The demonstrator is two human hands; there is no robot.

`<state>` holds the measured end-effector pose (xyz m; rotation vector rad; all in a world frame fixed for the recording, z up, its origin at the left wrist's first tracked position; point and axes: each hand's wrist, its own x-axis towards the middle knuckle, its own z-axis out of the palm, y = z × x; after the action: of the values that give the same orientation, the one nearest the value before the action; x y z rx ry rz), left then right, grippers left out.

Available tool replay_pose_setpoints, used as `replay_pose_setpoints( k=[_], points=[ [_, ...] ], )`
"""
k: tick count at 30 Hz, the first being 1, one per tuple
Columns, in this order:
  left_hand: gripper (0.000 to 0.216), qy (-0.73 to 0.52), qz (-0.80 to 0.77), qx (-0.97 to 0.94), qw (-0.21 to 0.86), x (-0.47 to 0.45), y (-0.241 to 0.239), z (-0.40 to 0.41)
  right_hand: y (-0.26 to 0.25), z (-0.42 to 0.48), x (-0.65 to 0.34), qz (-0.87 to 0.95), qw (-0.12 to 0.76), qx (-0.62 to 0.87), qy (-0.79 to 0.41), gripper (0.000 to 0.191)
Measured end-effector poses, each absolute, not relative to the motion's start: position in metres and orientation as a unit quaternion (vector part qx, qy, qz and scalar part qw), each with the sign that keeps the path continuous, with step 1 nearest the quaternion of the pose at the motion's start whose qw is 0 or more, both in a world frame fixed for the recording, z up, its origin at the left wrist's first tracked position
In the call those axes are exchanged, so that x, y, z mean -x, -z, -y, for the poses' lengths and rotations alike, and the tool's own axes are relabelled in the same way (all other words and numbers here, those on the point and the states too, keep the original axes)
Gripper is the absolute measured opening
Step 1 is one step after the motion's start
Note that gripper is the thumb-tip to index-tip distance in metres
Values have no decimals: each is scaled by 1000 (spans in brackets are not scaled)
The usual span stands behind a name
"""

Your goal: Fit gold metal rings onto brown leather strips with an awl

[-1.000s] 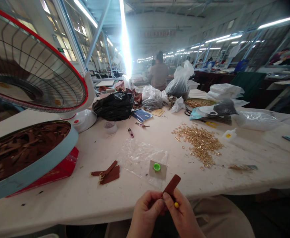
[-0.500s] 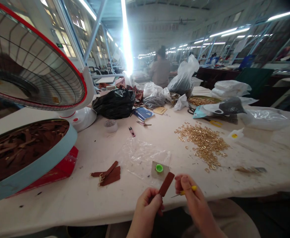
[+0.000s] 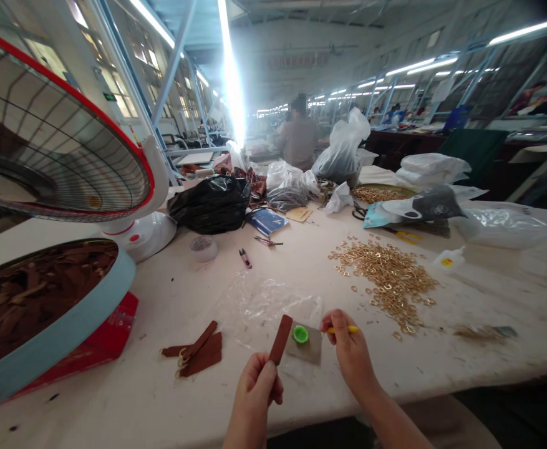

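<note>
Between the thumb and fingers of my left hand (image 3: 261, 380) is a brown leather strip (image 3: 281, 340), tilted upward, its lower end hidden by the fingers. My right hand (image 3: 345, 343) is closed on a thin tool with a yellow handle (image 3: 345, 329); its tip is hard to make out now. Between the hands a small bright green cup (image 3: 300, 335) stands on a grey square plate (image 3: 314, 350). Left of my left hand lie several brown leather pieces with rings (image 3: 203, 352), overlapping on the table.
A pile of gold-coloured rings (image 3: 390, 280) spreads to the right. At left are a round tray of leather strips (image 3: 126, 280) and a fan (image 3: 154, 181). A clear plastic sheet (image 3: 264, 299), pink thread snips (image 3: 245, 259) and a black bag (image 3: 212, 202) lie beyond the hands.
Both hands have moved forward over the table. The leather strip has shifted left and stands steeper, while the right hand has carried the yellow-handled tool beside the green cup.
</note>
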<state>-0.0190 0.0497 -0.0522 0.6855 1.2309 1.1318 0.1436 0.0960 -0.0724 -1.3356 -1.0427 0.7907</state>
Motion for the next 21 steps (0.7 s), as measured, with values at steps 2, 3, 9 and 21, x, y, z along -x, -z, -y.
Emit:
replay_pose_setpoints(
  k=[2,3,9,21],
  points=[
    [21,-494,-535,-293,620,19,56,-49,79,-97,-143,459,588,571,-343,45],
    [21,-493,-537,-293,618,19,57,-49,82,-97,-142,464,585,569,-344,44],
    [24,-486,-551,-308,604,20,65,-50,89,-97,-143,466,588,561,-350,42],
    [36,-444,-524,-327,650,8,47,-39,21,-53,-145,279,702,403,-517,38]
  ],
)
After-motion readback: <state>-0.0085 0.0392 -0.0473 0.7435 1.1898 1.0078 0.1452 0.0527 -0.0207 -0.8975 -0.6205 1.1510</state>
